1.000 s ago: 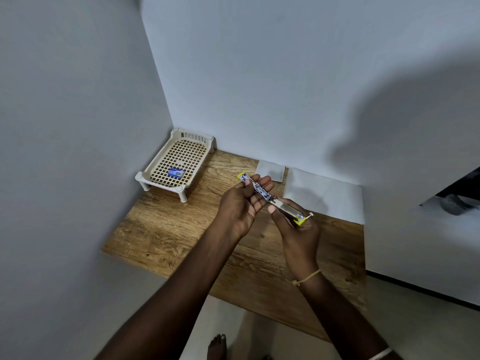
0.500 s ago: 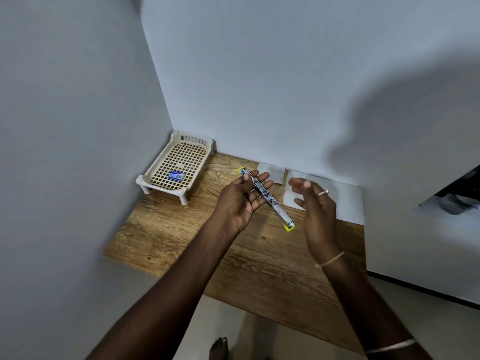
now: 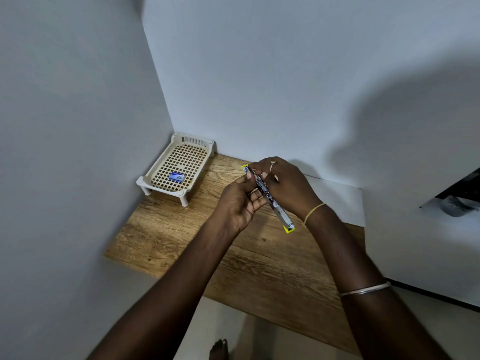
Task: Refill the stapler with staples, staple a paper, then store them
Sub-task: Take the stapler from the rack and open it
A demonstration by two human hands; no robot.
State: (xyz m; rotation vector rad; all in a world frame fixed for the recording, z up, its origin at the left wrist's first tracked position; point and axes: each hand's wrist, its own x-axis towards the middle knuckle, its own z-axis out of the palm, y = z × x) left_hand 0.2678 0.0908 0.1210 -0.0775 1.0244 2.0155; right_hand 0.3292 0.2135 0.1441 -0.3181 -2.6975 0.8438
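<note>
A long stapler point(image 3: 278, 210), opened out flat with yellow tips at both ends, is held above the wooden table point(image 3: 181, 229). My left hand point(image 3: 239, 203) cradles its far half from the left. My right hand point(image 3: 283, 185) closes over the same half from the right, fingertips at the far yellow end. The near yellow end sticks out free below my right wrist. A small blue staple box point(image 3: 177, 177) lies in the cream basket point(image 3: 155, 175). White paper point(image 3: 335, 203) lies flat on the table behind my right hand.
The basket stands on short legs in the far left corner against two grey walls. The table's near edge runs diagonally, with floor and a bare foot point(image 3: 219, 349) below. A white surface point(image 3: 415, 242) adjoins the table on the right.
My right hand let go of the stapler's near end, swung out to the right, then came back onto its far half. My left hand kept hold of the stapler throughout.
</note>
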